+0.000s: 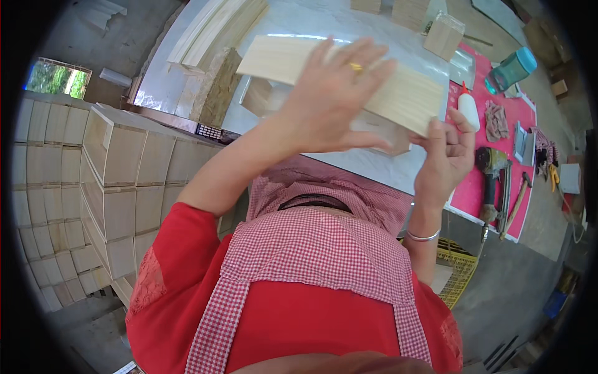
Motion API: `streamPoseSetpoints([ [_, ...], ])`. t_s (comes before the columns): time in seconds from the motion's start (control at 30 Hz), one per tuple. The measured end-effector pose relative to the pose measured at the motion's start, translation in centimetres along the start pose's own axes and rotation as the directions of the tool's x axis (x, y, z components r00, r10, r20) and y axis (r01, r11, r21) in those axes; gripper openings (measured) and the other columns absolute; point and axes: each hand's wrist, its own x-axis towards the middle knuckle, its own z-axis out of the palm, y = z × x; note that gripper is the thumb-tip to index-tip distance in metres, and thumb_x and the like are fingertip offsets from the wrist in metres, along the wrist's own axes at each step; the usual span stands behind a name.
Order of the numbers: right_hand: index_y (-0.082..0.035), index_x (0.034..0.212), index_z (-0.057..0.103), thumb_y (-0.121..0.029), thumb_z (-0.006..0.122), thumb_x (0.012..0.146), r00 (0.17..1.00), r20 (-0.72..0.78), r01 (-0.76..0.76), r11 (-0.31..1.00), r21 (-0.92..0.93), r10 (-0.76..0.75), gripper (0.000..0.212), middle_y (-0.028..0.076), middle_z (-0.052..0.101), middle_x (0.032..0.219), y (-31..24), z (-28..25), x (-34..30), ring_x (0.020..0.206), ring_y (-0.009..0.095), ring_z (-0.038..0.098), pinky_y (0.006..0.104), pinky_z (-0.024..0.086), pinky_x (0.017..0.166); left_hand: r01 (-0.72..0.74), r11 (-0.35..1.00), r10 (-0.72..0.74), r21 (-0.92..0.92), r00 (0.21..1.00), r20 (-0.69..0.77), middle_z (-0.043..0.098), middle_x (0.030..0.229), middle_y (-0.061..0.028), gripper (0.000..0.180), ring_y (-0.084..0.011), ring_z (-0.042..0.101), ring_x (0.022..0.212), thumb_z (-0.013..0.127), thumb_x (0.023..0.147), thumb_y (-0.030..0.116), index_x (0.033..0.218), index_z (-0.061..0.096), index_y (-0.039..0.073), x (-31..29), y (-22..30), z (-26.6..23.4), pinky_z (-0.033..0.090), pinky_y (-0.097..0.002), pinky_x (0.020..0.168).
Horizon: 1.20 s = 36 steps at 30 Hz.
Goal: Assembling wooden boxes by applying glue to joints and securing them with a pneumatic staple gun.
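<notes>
A thin pale wooden board lies slanted across the work table, over a small wooden box or frame that shows partly below its edge. My left hand, with a ring on one finger, rests across the middle of the board, its fingers spread. At the board's right end, my right hand pinches the corner between thumb and fingers. Most of what lies under the board is hidden by it and by my left hand.
Left of the board are a rough wood block and long stacked boards. On pink cloth at right are a glue bottle, a teal bottle, a nail gun and a hammer. Wooden boxes stand stacked at left.
</notes>
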Motion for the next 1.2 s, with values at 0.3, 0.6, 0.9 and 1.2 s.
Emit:
streamPoseSetpoints([
  [0.3, 0.0, 0.116, 0.048, 0.001, 0.063, 0.093, 0.99, 0.111, -0.088, 0.995, 0.05, 0.082, 0.028, 0.008, 0.067, 0.088, 0.4, 0.6, -3.5, 0.07, 0.007, 0.062, 0.0204, 0.051, 0.061, 0.137, 0.915, -0.007, -0.379, 0.946, 0.325, 0.058, 0.113, -0.0153, 0.078, -0.0329, 0.061, 0.1, 0.083, 0.061, 0.047, 0.124, 0.059, 0.006, 1.9, 1.6, 1.4, 0.045, -0.0456, 0.092],
  [0.6, -0.004, 0.138, 0.044, -0.003, 0.078, 0.076, 0.917, 0.39, 0.11, 0.887, -0.448, 0.083, 0.07, 0.009, 0.061, 0.12, 3.3, -8.6, 1.0, 0.081, 0.013, 0.061, 0.0252, 0.051, 0.067, 0.147, 0.906, -0.037, -0.396, 0.962, 0.272, 0.057, 0.113, -0.0135, 0.081, -0.0318, 0.06, 0.097, 0.087, 0.052, 0.038, 0.12, 0.059, 0.005, 0.7, -1.0, 2.8, 0.046, -0.042, 0.084],
  [0.9, -0.01, 0.146, 0.04, -0.006, 0.083, 0.065, 0.766, 0.591, 0.06, 0.887, -0.457, 0.252, 0.092, 0.007, 0.058, 0.117, 8.6, -5.1, 1.9, 0.081, 0.014, 0.057, 0.0262, 0.05, 0.066, 0.188, 0.918, -0.037, -0.35, 0.918, 0.395, 0.056, 0.114, -0.0123, 0.082, -0.0323, 0.058, 0.103, 0.086, 0.053, 0.035, 0.124, 0.057, 0.005, 0.2, -1.0, 4.6, 0.047, -0.0418, 0.088],
  [1.2, -0.008, 0.142, 0.042, -0.008, 0.084, 0.064, 0.738, 0.6, 0.008, 0.884, -0.467, 0.31, 0.089, 0.009, 0.052, 0.129, 8.7, -4.3, 1.8, 0.079, 0.018, 0.059, 0.029, 0.052, 0.068, 0.202, 0.912, -0.027, -0.357, 0.898, 0.439, 0.056, 0.117, -0.0121, 0.083, -0.032, 0.058, 0.105, 0.085, 0.053, 0.038, 0.124, 0.056, 0.004, 0.1, -1.2, 6.4, 0.045, -0.0421, 0.09],
])
